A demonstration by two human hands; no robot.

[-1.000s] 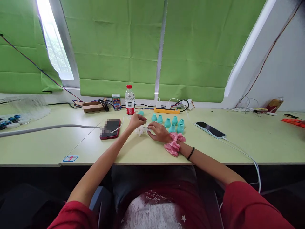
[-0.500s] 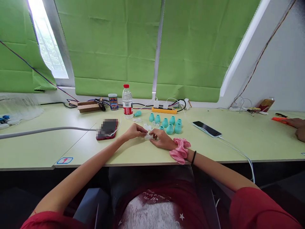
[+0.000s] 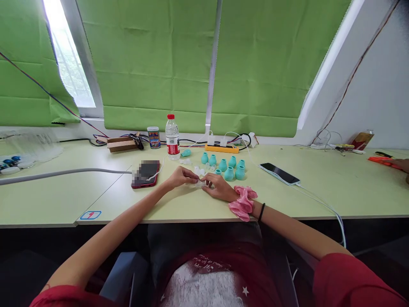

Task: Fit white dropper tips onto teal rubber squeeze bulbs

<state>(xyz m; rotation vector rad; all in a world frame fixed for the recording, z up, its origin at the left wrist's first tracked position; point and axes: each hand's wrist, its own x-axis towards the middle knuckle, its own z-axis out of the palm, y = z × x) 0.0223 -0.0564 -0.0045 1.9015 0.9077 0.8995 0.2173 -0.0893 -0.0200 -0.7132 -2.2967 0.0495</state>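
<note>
My left hand [image 3: 181, 177] and my right hand [image 3: 220, 186] meet over the table, fingertips almost touching. Both are closed in a pinch around a small clear plastic piece [image 3: 199, 185], whose exact kind is too small to make out. Just beyond my fingers lie several little translucent white plastic parts [image 3: 200, 170]. Several turquoise, vase-shaped rubber bulbs [image 3: 228, 173] stand upright behind and to the right of my right hand. One more turquoise bulb [image 3: 185, 153] rests on its side near the bottle.
A red-capped plastic bottle [image 3: 172, 138] and a printed can [image 3: 154, 137] stand at the back. To the left lies a red phone [image 3: 145, 174], to the right a white phone [image 3: 279, 173] on a cable. An orange power strip [image 3: 221, 149] sits behind; another person's hand [image 3: 400, 164] shows far right.
The whole view has shifted slightly right. My hands stay together around the clear piece, with only small finger movement.
</note>
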